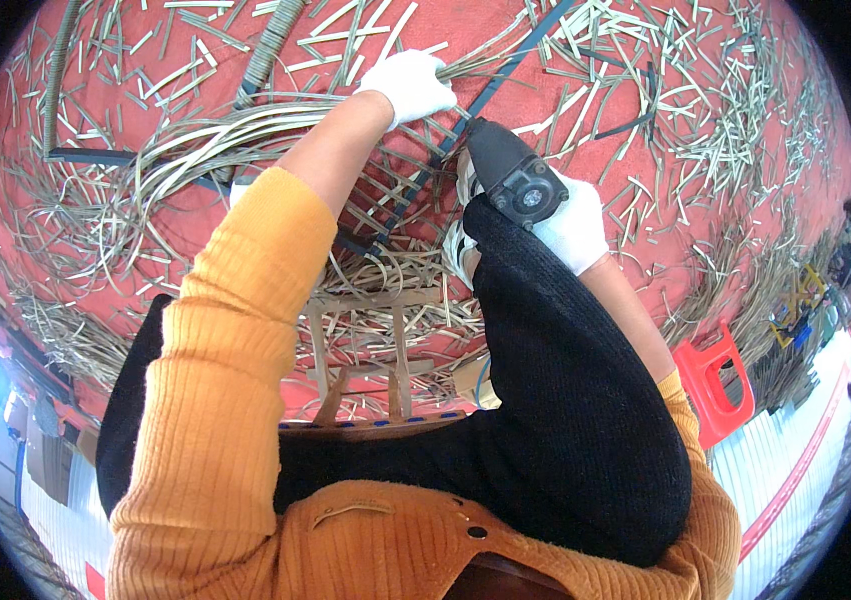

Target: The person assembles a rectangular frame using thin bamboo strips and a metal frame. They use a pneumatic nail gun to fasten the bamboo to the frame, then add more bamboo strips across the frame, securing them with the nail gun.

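Observation:
My left hand [408, 88], in a white glove, is closed on a bundle of thin wicker strips [485, 62] that fans out to the right. It lies over a dark flat-bar frame [507, 80] with strips woven across it. My right hand [577, 228], gloved in white too, grips a black staple gun [510, 172]. The gun's nose rests close to the frame bar, just below my left hand; whether it touches cannot be made out. The gun's body hides part of my right fingers. A woven lattice [385, 190] spreads below the left hand.
Long loose strips [215, 135] trail left across the frame. Wrapped bars [270, 50] stand at the upper left. Cut scraps [715, 130] litter the red floor covering [635, 210]. A red plastic stool [715, 390] stands at right. Wooden slats [400, 350] lie before my knees.

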`<state>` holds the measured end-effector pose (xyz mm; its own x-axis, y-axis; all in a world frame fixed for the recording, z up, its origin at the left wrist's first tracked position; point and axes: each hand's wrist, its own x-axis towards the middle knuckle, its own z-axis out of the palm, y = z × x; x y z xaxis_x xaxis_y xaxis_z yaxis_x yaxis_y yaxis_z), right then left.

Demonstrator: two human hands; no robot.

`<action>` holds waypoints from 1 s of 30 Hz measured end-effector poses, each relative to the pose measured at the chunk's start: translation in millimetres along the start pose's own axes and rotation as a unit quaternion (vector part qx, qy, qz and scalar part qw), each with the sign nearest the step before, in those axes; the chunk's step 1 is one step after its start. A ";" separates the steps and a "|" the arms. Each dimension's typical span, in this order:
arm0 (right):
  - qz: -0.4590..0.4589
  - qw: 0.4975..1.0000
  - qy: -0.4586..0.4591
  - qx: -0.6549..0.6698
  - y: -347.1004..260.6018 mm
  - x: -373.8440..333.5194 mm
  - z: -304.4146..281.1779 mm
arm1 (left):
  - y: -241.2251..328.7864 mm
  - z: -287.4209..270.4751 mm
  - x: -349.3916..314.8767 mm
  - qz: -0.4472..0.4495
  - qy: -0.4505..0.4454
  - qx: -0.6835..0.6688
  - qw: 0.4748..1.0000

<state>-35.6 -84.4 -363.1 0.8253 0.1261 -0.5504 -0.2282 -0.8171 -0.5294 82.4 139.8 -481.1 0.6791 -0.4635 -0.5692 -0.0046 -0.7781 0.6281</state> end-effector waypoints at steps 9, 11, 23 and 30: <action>-0.005 1.000 0.001 -0.010 0.3 1.5 -0.2 | 0.7 -3.6 1.9 -0.020 -0.043 0.020 0.999; -0.001 1.000 -0.005 -0.004 -1.1 2.6 -0.4 | 0.2 -2.6 2.4 -0.009 -0.037 0.022 0.999; 0.019 0.999 -0.024 -0.022 -16.0 6.3 -9.9 | -7.5 -16.1 -4.5 0.045 -0.012 -0.307 0.951; 0.036 0.998 -0.044 -0.017 -1.1 6.1 -5.7 | 8.0 -33.2 -3.0 0.000 -0.023 -0.135 0.991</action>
<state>-27.3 -85.9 -362.1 0.7588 0.1136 -0.6413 -0.2660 -0.8447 -0.4644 104.6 149.0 -456.8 0.6453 -0.4862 -0.5892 0.1967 -0.6395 0.7432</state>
